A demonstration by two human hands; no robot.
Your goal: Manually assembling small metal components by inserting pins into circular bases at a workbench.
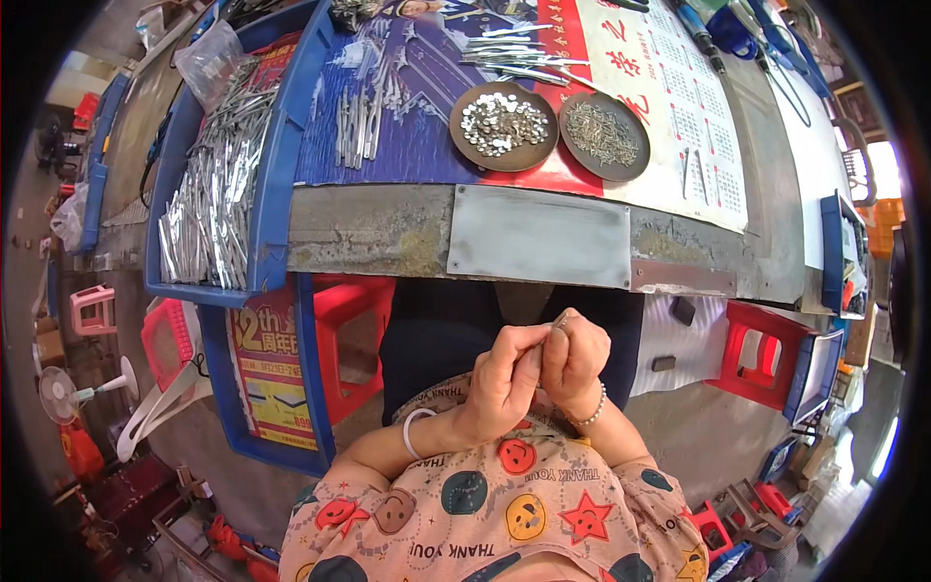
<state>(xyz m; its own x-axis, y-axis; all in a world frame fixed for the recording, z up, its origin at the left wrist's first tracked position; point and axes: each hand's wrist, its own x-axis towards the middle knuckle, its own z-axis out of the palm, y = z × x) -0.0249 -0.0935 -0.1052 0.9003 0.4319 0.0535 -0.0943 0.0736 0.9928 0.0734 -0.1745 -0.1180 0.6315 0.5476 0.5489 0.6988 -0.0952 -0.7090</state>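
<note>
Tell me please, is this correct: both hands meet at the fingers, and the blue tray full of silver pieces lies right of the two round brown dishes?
Not quite: the head view shows the blue tray full of silver pieces left of the two round brown dishes, not right. The left hand and right hand do meet at the fingers.

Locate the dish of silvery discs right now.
In the head view, the disc dish sits above centre on the table, immediately left of the dish of thin pins, beyond the left hand.
</note>
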